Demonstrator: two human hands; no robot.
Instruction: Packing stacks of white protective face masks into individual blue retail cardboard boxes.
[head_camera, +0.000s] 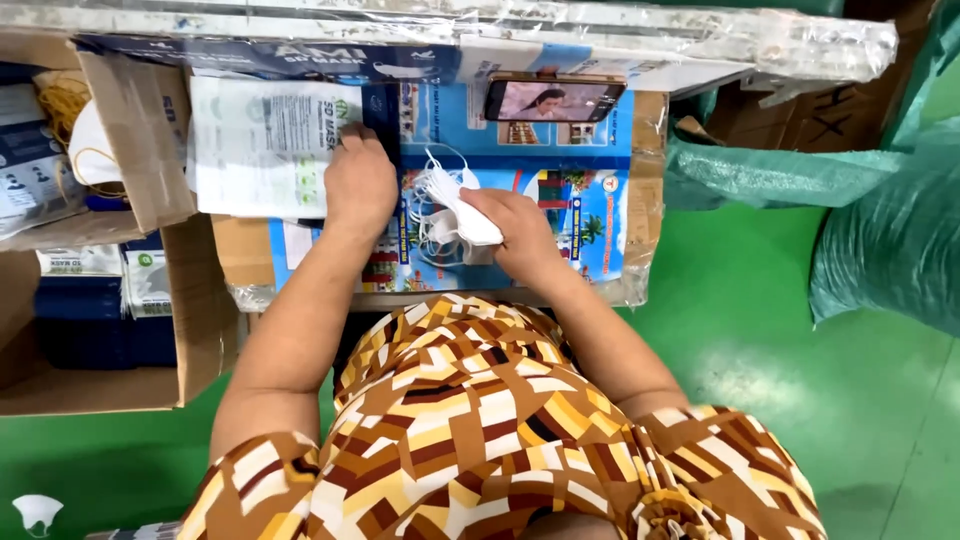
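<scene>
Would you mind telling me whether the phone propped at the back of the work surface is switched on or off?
On. The phone lies sideways against the back board, and its screen is lit with a coloured moving-picture image rather than dark.

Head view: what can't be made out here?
- Left hand: fingertips lie on the white packets; grip unclear.
- Masks: count unclear, bunched in the right hand.
- Cardboard box: cut off by the left edge.
- Phone: top hidden under plastic wrap.

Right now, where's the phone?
In the head view the phone lies on its side at the far edge of the work surface, above the right hand holding white masks, right of the white packets.
</scene>
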